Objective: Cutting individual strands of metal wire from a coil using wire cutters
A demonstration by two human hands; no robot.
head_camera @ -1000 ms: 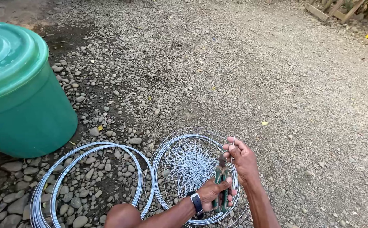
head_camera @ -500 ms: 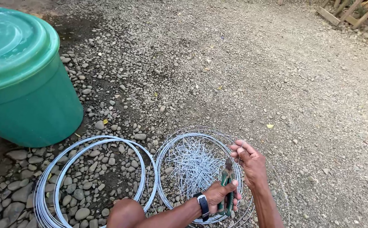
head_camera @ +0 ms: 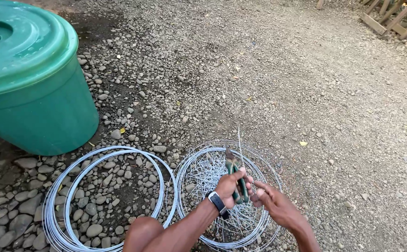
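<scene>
My left hand [head_camera: 231, 185], with a dark watch on its wrist, grips green-handled pliers [head_camera: 237, 179] whose jaws point up and away from me. My right hand [head_camera: 272, 205] is just to the right of them, its fingertips pinched at the handles on a thin wire strand [head_camera: 239, 142] that rises past the jaws. Both hands hover over a coil of thin wire [head_camera: 191, 163] that has a heap of short cut wire pieces [head_camera: 203, 172] inside it. My knee [head_camera: 142, 233] shows at the bottom edge.
A second, larger wire coil [head_camera: 68, 186] lies on stones to the left. A big green lidded plastic drum [head_camera: 30, 84] stands at the far left. Gravel ground stretches ahead and right; wooden frames [head_camera: 385, 21] lie at the top right corner.
My right hand has come down from above the pliers to beside their handles. The view has shifted, so the drum and coils sit further right and lower.
</scene>
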